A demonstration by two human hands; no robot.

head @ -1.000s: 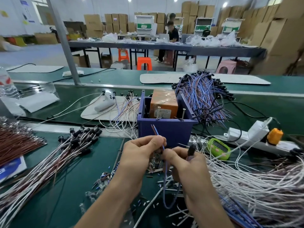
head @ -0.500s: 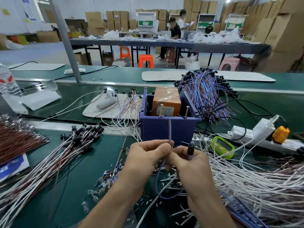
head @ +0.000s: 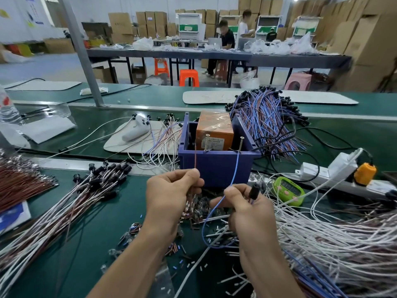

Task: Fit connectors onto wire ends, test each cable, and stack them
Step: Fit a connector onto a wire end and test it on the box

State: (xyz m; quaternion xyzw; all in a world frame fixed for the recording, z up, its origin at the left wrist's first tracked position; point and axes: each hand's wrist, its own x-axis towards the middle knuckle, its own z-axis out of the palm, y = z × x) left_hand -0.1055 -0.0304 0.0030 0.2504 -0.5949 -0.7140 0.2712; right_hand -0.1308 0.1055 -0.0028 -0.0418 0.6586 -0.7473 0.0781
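Note:
My left hand point(head: 171, 196) pinches a thin red-brown wire point(head: 195, 157) whose tip points up at the left screw point(head: 206, 142) on the blue box point(head: 217, 166). My right hand point(head: 249, 208) pinches a blue wire point(head: 233, 175) that rises to the right screw point(head: 241, 143) and loops below my hand; a black connector point(head: 254, 191) sticks out between its fingers. An orange block point(head: 214, 130) sits inside the box. Small loose connector parts point(head: 199, 203) lie on the mat under both hands.
White wires with black connectors point(head: 103, 175) fan out at left, brown wires point(head: 19, 179) further left. A blue-and-brown finished bundle point(head: 266, 121) lies behind the box. White wires point(head: 333, 237) pile at right, by a green timer point(head: 289, 191) and a power strip point(head: 335, 175).
My hands have moved apart. The two wire ends, held together before, now spread toward the two screws on the blue box.

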